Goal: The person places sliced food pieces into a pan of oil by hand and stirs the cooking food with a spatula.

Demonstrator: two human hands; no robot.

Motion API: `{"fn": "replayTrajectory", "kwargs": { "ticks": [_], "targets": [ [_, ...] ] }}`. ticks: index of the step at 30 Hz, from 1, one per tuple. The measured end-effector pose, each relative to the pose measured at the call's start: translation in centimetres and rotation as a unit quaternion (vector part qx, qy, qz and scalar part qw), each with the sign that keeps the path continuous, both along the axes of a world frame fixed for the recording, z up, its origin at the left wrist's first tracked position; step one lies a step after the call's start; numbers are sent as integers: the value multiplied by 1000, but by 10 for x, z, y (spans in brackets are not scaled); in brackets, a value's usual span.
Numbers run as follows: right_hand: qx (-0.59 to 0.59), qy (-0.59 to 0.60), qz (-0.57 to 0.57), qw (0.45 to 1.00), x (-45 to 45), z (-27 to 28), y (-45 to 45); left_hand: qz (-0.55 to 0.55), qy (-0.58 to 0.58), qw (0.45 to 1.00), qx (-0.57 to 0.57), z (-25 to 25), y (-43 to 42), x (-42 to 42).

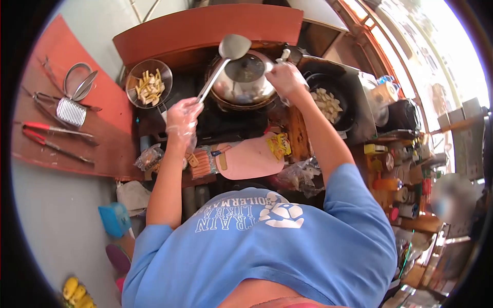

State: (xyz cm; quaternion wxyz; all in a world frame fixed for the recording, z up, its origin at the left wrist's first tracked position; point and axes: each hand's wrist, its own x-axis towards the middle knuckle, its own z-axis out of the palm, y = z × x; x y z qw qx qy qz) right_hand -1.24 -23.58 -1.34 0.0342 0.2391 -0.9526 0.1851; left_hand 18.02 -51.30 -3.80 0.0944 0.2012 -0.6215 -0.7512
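My left hand (183,117), in a clear plastic glove, is closed round the handle of a metal wok spatula (234,47). Its broad rounded head is raised by the far edge of a pot covered with a shiny metal lid (252,77). My right hand (286,79), also gloved, is closed just right of the lid. A white-ended handle (285,53) sticks out beyond its fist; what it belongs to is hidden. Right of that hand, a black wok (347,97) contains pale cut pieces (327,104). Beyond my left hand, a wire strainer (169,77) holds fried yellowish strips (150,88).
Close to my body lie a pink cutting board (249,163), a yellow packet (278,146) and packaged sausages (203,165). Red-handled tongs (59,129) and a grater (71,111) hang on the red left panel. Crowded shelves (405,187) line the right side.
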Motion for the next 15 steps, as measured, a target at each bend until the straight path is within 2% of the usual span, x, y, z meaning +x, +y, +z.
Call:
{"fn": "replayTrajectory", "kwargs": {
  "ticks": [3,5,9,12,15],
  "targets": [
    [49,-7,41,998,-68,-20,-65,68,-3,997,-34,-5,-21,39],
    [171,-22,69,983,-95,-34,-94,131,-35,989,-52,-9,-29,59],
    [160,-53,42,985,-107,-41,-117,175,-48,977,-112,-42,-47,83],
    [189,-52,32,980,-99,-13,-110,198,-48,969,-136,-45,-52,84],
    [195,-19,51,979,-93,31,-83,174,-32,964,-200,-42,-55,72]
  ]
}}
